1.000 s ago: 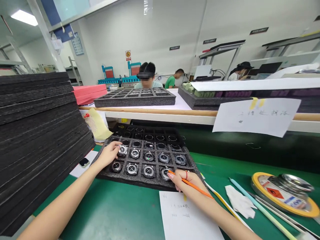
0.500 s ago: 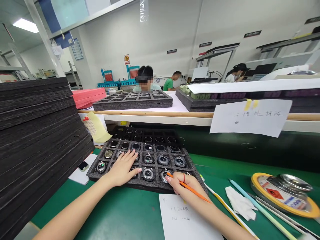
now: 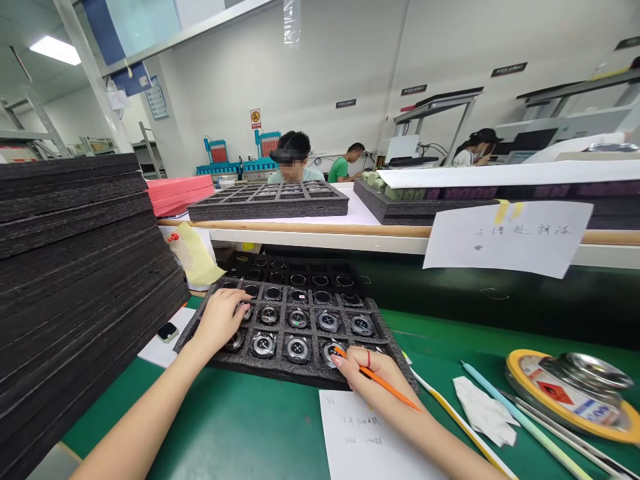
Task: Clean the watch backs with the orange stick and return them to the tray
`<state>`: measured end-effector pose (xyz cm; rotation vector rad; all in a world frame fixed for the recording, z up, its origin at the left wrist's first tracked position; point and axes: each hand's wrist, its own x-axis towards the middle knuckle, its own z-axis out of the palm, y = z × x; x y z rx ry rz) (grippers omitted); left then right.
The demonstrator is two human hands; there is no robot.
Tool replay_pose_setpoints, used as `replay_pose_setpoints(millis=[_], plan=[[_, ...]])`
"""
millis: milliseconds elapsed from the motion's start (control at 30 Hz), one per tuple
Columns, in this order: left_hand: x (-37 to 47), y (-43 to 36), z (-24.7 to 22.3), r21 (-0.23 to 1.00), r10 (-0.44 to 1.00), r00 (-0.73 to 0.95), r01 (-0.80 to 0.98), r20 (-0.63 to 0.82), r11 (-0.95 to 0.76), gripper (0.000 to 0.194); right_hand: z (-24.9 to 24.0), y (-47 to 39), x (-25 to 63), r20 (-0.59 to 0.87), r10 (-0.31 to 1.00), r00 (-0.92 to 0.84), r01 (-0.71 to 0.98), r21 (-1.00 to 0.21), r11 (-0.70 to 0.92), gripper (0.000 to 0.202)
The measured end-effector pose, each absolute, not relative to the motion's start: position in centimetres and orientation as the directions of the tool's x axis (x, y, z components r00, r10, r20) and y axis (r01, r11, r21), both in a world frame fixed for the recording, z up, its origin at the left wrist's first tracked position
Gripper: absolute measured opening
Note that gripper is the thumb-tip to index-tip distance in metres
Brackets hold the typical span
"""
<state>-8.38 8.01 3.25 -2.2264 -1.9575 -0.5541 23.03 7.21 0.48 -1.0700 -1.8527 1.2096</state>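
Note:
A black foam tray [image 3: 305, 370] with square compartments holds round watch cases, several showing their sensor backs. My left hand [image 3: 220, 320] rests over the left part of the tray, thumb and fingers bent and a little apart beside a compartment; part of a watch shows beneath the thumb. It hides several compartments. My right hand [image 3: 373, 373] is closed around a thin orange pointed stick [image 3: 393, 387], at the tray's front right. The fingertips are by a watch case [image 3: 331, 352] in the front row, partly covered by them.
A tall stack of black foam trays [image 3: 75, 287] stands at left. Paper with handwriting [image 3: 365, 440] lies in front of the tray. At right are a crumpled tissue [image 3: 485, 410], a pale blue-green stick [image 3: 520, 413] and a yellow-rimmed round container [image 3: 570, 393]. A shelf [image 3: 320, 237] crosses behind.
My left hand has moved left across the tray, its fingers going from spread flat to bent, uncovering watch cases in the middle. My right hand stays in place with the orange stick.

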Motion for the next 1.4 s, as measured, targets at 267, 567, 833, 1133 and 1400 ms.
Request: replay_pose_setpoints(millis=[267,567,833,1133,1400], plan=[[-5.5,9.1,2.2,0.012,0.926,0.361,0.931,0.110,-0.364,0.044,0.5,7.3,22.9,0.087,0.900,-0.427,0.276,-0.935,0.222,0.047],[-5.7,11.3,4.7,-0.108,0.906,0.424,0.900,-0.006,-0.422,0.021,0.9,6.9,22.8,0.094,0.901,-0.423,0.261,-0.940,0.221,0.045],[-7.2,9.3,3.6,-0.029,0.893,0.425,0.905,0.147,-0.425,0.029,1.1,7.0,22.9,0.111,0.893,-0.435,0.240,-0.942,0.234,0.046],[-12.5,7.9,6.2,0.013,0.960,-0.160,0.987,0.230,0.161,0.024,1.0,6.9,22.8,0.136,0.898,-0.419,0.236,-0.938,0.252,0.052],[-14.4,7.5,6.0,0.198,0.972,-0.229,0.956,0.051,0.214,0.027,0.8,6.8,22.8,0.156,0.900,-0.408,0.239,-0.932,0.271,0.053]])
